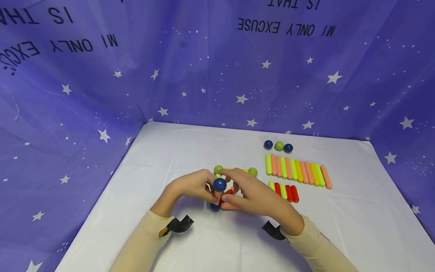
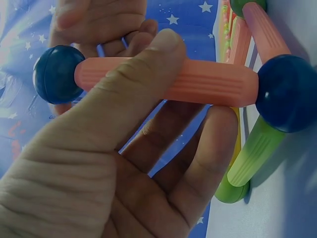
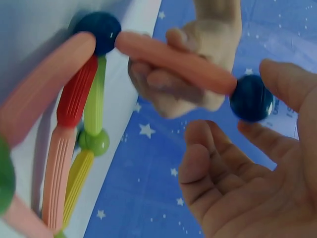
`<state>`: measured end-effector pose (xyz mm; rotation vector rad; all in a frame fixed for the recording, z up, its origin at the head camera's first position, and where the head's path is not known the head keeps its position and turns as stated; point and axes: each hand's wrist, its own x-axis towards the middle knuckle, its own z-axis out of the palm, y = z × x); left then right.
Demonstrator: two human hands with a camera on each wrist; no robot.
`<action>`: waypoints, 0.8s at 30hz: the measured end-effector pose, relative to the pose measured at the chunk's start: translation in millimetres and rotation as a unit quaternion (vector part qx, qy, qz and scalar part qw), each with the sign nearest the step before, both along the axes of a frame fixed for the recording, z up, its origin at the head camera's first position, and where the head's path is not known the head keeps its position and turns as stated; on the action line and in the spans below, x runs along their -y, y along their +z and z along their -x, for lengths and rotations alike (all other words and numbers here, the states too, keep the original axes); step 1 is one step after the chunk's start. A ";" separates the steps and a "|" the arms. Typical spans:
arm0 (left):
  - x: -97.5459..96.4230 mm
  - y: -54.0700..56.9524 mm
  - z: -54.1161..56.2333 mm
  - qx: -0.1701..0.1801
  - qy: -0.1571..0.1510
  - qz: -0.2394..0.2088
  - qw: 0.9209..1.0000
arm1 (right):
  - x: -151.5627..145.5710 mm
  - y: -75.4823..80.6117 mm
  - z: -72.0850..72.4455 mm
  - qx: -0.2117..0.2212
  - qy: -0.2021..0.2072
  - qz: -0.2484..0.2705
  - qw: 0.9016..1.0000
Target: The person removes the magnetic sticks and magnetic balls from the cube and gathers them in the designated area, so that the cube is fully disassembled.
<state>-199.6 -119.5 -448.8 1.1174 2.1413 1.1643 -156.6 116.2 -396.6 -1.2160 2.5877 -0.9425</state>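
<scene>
The bench [image 1: 142,162] stretches left past the hands to its edge. Left hand [image 1: 195,185] pinches a salmon rod [image 2: 213,82], roughly upright between lower blue ball [image 1: 215,207] and upper blue ball [image 1: 219,184]; right hand [image 1: 255,193] spreads loosely around the latter.

- At ten o'clock in the head view, on the violet-blue, white-starred cloth backdrop [image 1: 204,75]: black capital lettering [image 1: 71,46], upside down, "ONLY EXCUSE", after a short word hard to make out; above it "IS THAT" [image 1: 61,15], cut by the left edge.
- At one o'clock, same backdrop: "ONLY EXCUSE" again, upside down, with "IS THAT" above, clipped by the top edge.
- Between four and five o'clock, on the beige fabric sleeve [image 1: 314,245]: tiny dark print, unreadable.
</scene>
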 end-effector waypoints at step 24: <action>1.2 9.0 -3.1 -0.003 0.002 0.007 1.000 | 21.2 -6.7 0.8 0.101 -0.013 0.154 0.983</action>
